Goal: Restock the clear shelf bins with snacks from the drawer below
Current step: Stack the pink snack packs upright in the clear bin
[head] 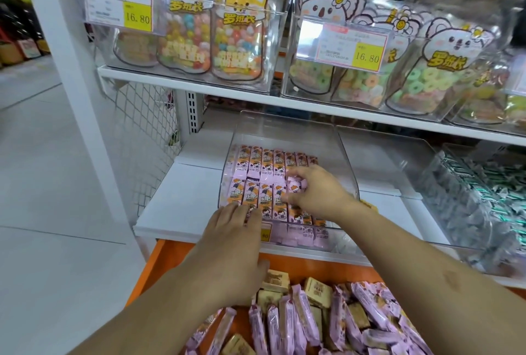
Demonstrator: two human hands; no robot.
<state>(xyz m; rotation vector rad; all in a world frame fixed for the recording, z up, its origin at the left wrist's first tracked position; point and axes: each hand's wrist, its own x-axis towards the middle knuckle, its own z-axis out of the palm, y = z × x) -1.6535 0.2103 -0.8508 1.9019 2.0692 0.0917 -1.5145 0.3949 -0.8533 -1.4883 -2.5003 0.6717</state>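
Observation:
A clear shelf bin (345,155) on the lower white shelf holds neat rows of pink snack packs (257,167). My right hand (316,192) reaches into the bin and pinches one pink pack (296,185) among the rows. My left hand (233,229) lies over the bin's front edge, fingers spread and straight on the front row of packs. Below, the open orange drawer (159,263) is filled with loose pink packs (287,323) and tan wrapped ones (317,292).
Another clear bin (472,212) of silver-green wrapped sweets sits to the right. The upper shelf (199,87) carries clear bins of candy bags with yellow 16.80 price tags (138,17). A white upright post (71,70) and aisle floor lie to the left.

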